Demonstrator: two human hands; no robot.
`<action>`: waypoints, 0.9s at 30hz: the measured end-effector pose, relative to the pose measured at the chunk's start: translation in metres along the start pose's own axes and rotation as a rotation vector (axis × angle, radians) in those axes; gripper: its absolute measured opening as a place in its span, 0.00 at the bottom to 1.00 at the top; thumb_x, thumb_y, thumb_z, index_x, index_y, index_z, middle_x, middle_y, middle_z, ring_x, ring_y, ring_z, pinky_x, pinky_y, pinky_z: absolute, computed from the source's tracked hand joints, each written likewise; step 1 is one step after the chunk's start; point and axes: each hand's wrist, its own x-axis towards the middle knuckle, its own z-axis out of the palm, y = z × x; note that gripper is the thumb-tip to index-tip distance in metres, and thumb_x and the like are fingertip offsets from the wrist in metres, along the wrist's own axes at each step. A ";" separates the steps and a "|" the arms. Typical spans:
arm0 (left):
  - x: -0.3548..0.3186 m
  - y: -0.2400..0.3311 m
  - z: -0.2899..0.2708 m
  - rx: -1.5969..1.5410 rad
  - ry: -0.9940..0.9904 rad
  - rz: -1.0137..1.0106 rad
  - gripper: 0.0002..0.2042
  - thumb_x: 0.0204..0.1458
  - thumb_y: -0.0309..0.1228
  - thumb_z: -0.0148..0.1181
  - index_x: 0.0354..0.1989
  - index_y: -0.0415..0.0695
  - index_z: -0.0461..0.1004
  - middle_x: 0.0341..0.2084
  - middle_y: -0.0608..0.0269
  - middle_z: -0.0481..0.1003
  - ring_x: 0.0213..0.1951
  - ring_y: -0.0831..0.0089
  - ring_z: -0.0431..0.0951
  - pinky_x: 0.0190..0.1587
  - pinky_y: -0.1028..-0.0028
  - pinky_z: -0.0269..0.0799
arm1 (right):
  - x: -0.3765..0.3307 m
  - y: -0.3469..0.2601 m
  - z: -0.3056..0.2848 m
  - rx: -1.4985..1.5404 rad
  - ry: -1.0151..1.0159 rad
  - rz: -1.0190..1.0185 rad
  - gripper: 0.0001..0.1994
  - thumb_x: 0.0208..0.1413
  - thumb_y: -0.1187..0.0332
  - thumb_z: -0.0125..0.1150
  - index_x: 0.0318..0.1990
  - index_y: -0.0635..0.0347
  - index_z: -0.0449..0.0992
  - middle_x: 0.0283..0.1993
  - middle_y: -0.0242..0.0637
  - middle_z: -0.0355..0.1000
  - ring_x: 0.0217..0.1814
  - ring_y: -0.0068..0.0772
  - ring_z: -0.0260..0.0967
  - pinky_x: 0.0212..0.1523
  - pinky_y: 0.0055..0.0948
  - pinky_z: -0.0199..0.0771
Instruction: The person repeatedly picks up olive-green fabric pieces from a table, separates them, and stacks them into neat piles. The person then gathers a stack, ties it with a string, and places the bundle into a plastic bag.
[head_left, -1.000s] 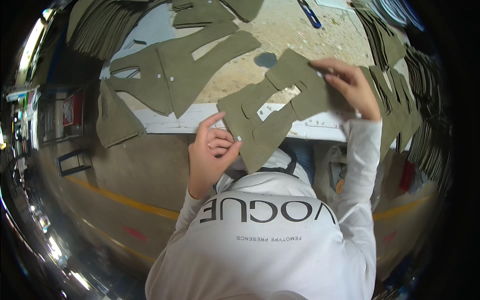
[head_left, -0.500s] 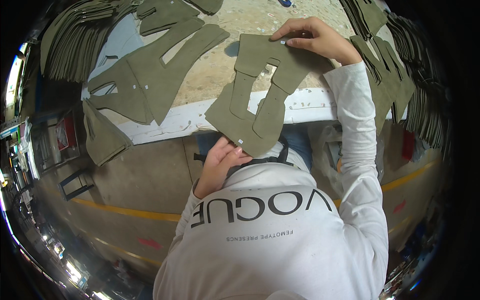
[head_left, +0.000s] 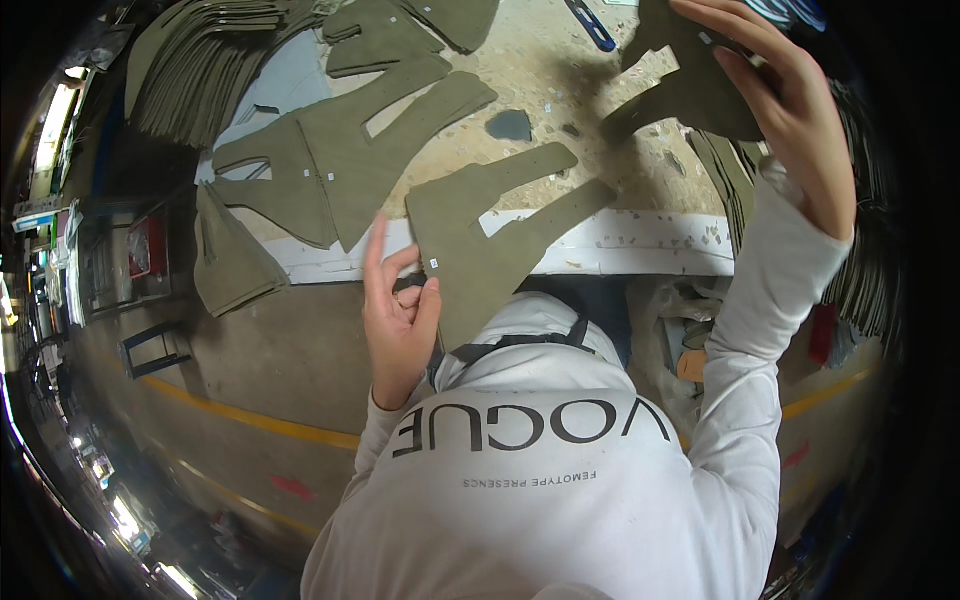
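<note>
Several olive-green cut fabric panels, flat and matte with a felt-like surface, are laid over a speckled beige worktable (head_left: 560, 90) edged by a white strip. One forked panel (head_left: 490, 235), with two long prongs and a small white sticker near its lower left, lies at the front edge and overhangs it toward the person. The left hand (head_left: 400, 320) is held just beside this panel's left edge; the index finger is extended upward, while thumb and remaining fingers are curled loosely together, nothing being gripped. The right hand (head_left: 790, 110) is raised at the upper right, its fingers (head_left: 745, 75) closed on a lifted olive piece (head_left: 690, 90) held above the table. A stack of similar pieces (head_left: 200, 70) is noted at the far left.
</note>
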 end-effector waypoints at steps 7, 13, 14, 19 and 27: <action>0.007 0.007 -0.009 0.198 -0.080 0.030 0.23 0.54 0.12 0.49 0.61 0.36 0.68 0.59 0.53 0.66 0.30 0.87 0.72 0.27 0.86 0.68 | -0.043 -0.072 0.084 0.050 -0.057 0.033 0.25 0.45 0.88 0.53 0.53 0.63 0.74 0.52 0.48 0.72 0.46 0.50 0.74 0.44 0.34 0.77; 0.004 0.006 -0.011 0.242 -0.068 0.003 0.24 0.54 0.12 0.49 0.62 0.36 0.67 0.58 0.54 0.68 0.28 0.89 0.70 0.25 0.85 0.66 | -0.065 -0.132 0.151 0.222 -0.235 0.071 0.21 0.45 0.80 0.56 0.50 0.81 0.69 0.48 0.50 0.66 0.44 0.46 0.72 0.38 0.36 0.79; 0.004 0.004 -0.012 0.241 -0.068 0.018 0.24 0.54 0.12 0.49 0.62 0.36 0.67 0.58 0.55 0.68 0.28 0.89 0.70 0.25 0.86 0.66 | -0.066 -0.137 0.157 0.198 -0.216 0.051 0.22 0.45 0.79 0.57 0.50 0.81 0.68 0.49 0.50 0.65 0.45 0.43 0.71 0.36 0.32 0.80; 0.008 -0.005 -0.013 0.220 -0.016 0.101 0.26 0.55 0.13 0.50 0.64 0.39 0.64 0.57 0.54 0.70 0.30 0.86 0.74 0.28 0.82 0.71 | -0.073 -0.153 0.164 0.349 -0.288 0.048 0.27 0.43 0.84 0.56 0.56 0.77 0.67 0.57 0.56 0.63 0.51 0.54 0.70 0.50 0.37 0.73; 0.017 0.016 -0.009 0.672 -0.155 0.175 0.27 0.54 0.23 0.58 0.65 0.48 0.65 0.59 0.56 0.67 0.31 0.79 0.77 0.29 0.80 0.72 | -0.057 -0.107 0.140 0.502 -0.159 0.209 0.20 0.54 0.82 0.55 0.55 0.62 0.74 0.51 0.45 0.72 0.42 0.34 0.76 0.33 0.27 0.79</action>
